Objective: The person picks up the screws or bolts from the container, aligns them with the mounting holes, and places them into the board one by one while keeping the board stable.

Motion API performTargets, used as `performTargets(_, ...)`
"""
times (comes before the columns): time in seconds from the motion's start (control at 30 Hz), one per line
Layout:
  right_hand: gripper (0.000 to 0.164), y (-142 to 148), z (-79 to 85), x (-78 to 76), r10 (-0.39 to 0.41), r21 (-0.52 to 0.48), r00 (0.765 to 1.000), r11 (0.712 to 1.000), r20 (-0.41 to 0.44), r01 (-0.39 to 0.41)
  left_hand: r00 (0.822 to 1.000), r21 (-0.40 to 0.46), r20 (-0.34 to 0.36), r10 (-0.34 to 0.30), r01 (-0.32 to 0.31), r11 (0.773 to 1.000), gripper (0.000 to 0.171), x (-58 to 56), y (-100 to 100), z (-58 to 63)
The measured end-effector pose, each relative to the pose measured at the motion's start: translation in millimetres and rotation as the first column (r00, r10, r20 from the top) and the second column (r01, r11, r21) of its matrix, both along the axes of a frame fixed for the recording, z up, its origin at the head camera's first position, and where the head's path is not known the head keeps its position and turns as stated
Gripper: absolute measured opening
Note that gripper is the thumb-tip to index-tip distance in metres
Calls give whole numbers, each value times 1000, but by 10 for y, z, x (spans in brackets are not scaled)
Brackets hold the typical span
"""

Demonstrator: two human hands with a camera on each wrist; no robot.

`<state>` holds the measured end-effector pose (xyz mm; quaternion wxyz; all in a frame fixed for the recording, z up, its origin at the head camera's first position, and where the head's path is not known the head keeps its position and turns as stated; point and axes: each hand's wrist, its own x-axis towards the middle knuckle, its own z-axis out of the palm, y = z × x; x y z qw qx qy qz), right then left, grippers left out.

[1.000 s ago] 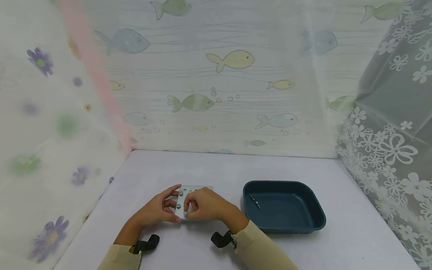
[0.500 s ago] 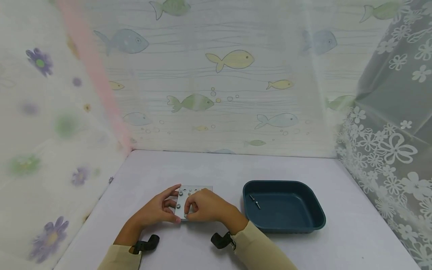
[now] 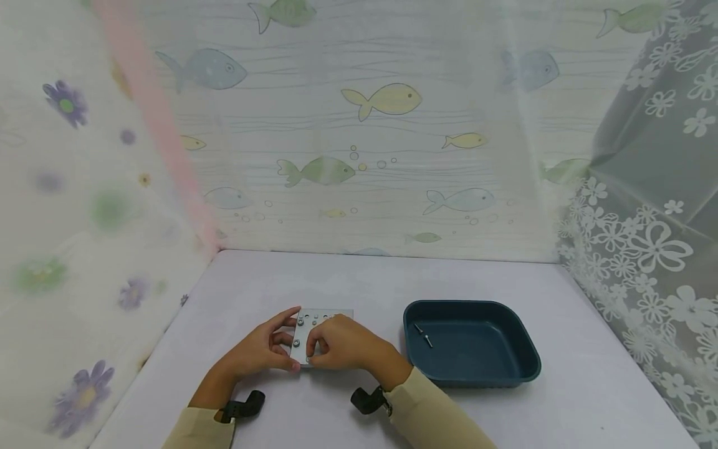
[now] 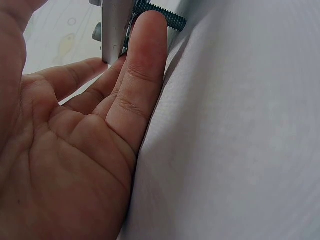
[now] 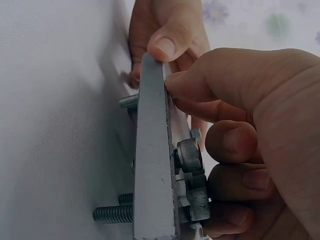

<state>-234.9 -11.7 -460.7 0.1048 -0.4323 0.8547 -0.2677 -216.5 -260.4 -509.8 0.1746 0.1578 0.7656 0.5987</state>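
Observation:
A flat metal plate (image 3: 301, 353) sits low over the table, with several bolts fitted through its holes. My left hand (image 3: 260, 348) holds its left side, thumb at the near corner and index finger at the far one. Over the plate's near left part, my right hand (image 3: 346, 343) pinches a small bolt between thumb and index finger; its head is mostly covered by the fingertips. In the right wrist view, knurled cap bolts (image 5: 189, 155) stand on the plate's face and a threaded shank (image 5: 114, 215) sticks out underneath. A bolt's threaded end (image 4: 175, 21) shows beside a left finger.
To the right stands a dark blue tray (image 3: 482, 349), close to the right forearm. Two loose bolts (image 3: 429, 341) lie at its left inside. Fish-patterned cloth (image 3: 387, 187) hangs behind the white table (image 3: 359, 280), with flowered cloth at both sides.
The right fingertips have shifted very slightly at the plate's near left part, and the pinched bolt's head shows less between them. The left hand and the plate stay in place.

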Motion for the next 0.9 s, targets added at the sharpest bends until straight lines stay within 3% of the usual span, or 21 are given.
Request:
performTargets(0.17,4,45,70,24,-20,39,999,999,-36,22,1000,-5,4,4,-4,1000,118,-8,1,1)
performTargets(0.4,4,240,333,57,-27,84,997,996,-69,33,1000,-30,3,23,-23,999,119,-13,8,6)
performTargets(0.7,5,735,526,22,-19,103,991,994,-135,33,999,-21,1,35,-35,999,120,15,33,19)
performTargets(0.9,5,1151,622,-12,-71,126,988,988,-135,89,999,-31,1,40,-40,999,121,21,34,29)
